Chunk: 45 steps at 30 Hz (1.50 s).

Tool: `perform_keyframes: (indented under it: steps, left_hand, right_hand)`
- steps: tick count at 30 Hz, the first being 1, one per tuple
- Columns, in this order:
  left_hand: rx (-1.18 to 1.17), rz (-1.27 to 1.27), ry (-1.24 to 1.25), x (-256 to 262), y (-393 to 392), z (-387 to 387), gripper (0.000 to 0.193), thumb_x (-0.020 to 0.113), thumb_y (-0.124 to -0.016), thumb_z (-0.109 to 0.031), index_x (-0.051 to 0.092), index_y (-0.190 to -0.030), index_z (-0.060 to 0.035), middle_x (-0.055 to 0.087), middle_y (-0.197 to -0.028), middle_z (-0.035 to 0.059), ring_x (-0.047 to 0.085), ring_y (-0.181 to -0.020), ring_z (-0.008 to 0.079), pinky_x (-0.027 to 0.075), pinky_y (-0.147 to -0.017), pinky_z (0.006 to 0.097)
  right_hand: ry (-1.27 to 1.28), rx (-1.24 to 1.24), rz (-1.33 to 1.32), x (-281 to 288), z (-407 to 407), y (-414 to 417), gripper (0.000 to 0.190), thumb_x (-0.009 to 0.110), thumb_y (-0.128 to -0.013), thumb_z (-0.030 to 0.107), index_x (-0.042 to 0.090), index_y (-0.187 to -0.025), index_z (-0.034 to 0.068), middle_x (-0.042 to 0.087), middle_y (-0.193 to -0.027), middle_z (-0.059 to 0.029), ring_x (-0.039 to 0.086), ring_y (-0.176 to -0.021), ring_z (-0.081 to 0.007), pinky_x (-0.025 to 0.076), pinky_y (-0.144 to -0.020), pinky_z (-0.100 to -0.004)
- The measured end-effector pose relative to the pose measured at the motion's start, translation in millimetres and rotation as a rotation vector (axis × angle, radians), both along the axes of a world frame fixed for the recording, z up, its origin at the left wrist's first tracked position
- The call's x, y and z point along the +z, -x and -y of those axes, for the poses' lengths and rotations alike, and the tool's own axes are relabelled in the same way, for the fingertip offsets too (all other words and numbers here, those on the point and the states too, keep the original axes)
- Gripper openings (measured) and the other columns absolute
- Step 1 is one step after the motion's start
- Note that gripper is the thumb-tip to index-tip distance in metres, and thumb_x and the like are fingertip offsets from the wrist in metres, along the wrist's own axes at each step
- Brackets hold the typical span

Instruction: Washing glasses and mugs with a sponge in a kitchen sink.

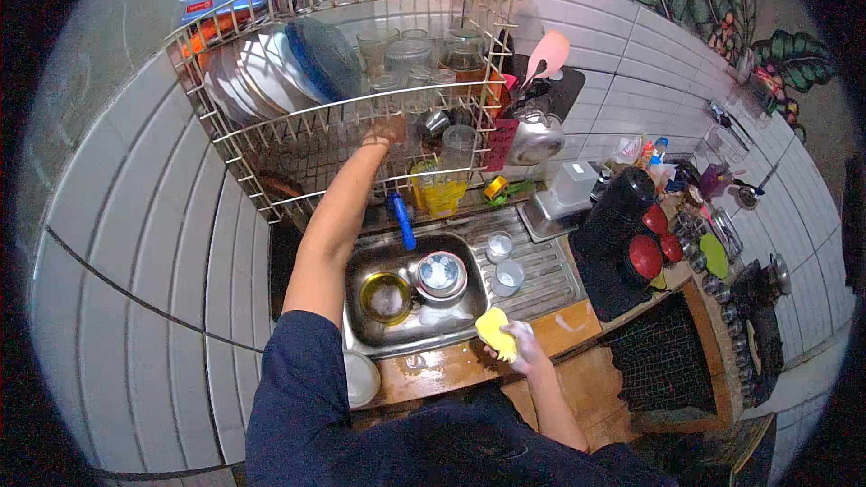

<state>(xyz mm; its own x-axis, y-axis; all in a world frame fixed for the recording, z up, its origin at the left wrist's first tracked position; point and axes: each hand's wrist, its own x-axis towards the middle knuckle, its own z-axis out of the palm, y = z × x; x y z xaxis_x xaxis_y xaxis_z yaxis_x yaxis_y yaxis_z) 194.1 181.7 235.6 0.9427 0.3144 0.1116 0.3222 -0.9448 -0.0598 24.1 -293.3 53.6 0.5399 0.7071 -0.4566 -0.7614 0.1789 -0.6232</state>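
Observation:
My left arm reaches up to the wire dish rack point(304, 109), where my left hand point(389, 130) is blurred behind the wires near a small metal cup point(437, 122). Whether its fingers hold anything is hidden. Down at the counter's front edge, my right hand point(529, 350) grips a yellow sponge point(496, 330), with whitish suds on the fingers. In the steel sink point(467, 248) lie an amber glass dish point(385, 297) and a small stack of bowls point(441, 274) topped by a patterned one. Two clear cups point(499, 245) point(507, 277) stand on the ribbed drainboard point(541, 270).
Plates point(260, 71) and glasses point(409, 54) fill the upper rack. A blue faucet spout point(402, 220) juts over the sink, beside a yellow pouch point(440, 193). A whitish round dish point(362, 379) sits at the counter's left. Red-lidded pots point(646, 257) crowd the right side.

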Motion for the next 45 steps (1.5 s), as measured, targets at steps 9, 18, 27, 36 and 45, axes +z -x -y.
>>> perform_keyframes:
  steps: [9, 18, 27, 36, 45]
  left_hand:
    - [0.030, -0.044, 0.198, 10, 10, -3, 0.062, 0.063, -0.076, -0.037, 0.052, -0.129, -0.0082, 0.057, -0.124, 0.0207, 0.055, -0.115, 0.0377, 0.046, -0.096, 0.0446]
    - [0.091, 0.101, 0.176, -33, -9, -45, 0.072, 0.064, -0.070, -0.059, 0.059, -0.123, -0.0099, 0.059, -0.122, 0.0203, 0.057, -0.112, 0.0347, 0.047, -0.093, 0.0439]
    - [0.057, 0.548, 0.106, -73, 71, -283, 0.041, 0.063, -0.078, -0.049, 0.069, -0.105, -0.0186, 0.069, -0.104, 0.0073, 0.066, -0.088, 0.0284, 0.053, -0.075, 0.0409]
    - [0.342, 0.937, 0.524, 19, 136, 76, 0.068, 0.082, -0.061, -0.043, 0.057, -0.103, 0.0043, 0.065, -0.093, 0.0236, 0.064, -0.086, 0.0346, 0.050, -0.080, 0.0396]
    - [0.170, 1.287, 0.746, 5, 205, 167, 0.072, 0.086, -0.064, -0.026, 0.042, -0.114, 0.0020, 0.061, -0.102, 0.0186, 0.062, -0.091, 0.0269, 0.049, -0.081, 0.0361]
  right_hand:
    - [0.033, -0.023, 0.011, 11, 1, 14, 0.032, 0.050, -0.087, 0.013, 0.047, -0.111, -0.008, 0.062, -0.095, -0.0241, 0.065, -0.071, -0.0337, 0.055, -0.057, -0.0393]
    - [0.006, -0.024, 0.038, 3, -7, 16, 0.033, 0.053, -0.084, 0.013, 0.051, -0.107, -0.011, 0.063, -0.088, -0.0237, 0.065, -0.066, -0.0335, 0.056, -0.055, -0.0387]
    - [-0.205, 0.186, 0.033, 22, -44, 32, 0.033, 0.054, -0.083, 0.014, 0.052, -0.106, -0.010, 0.062, -0.090, -0.0239, 0.065, -0.067, -0.0325, 0.055, -0.056, -0.0400]
    - [-0.074, -0.061, -0.059, 1, -6, 9, 0.033, 0.053, -0.084, 0.015, 0.051, -0.109, -0.007, 0.063, -0.094, -0.0227, 0.064, -0.069, -0.0329, 0.056, -0.059, -0.0411]
    - [-0.073, 0.015, -0.038, -24, -8, -10, 0.036, 0.051, -0.085, 0.016, 0.048, -0.113, -0.006, 0.061, -0.096, -0.0233, 0.064, -0.073, -0.0353, 0.057, -0.061, -0.0424]
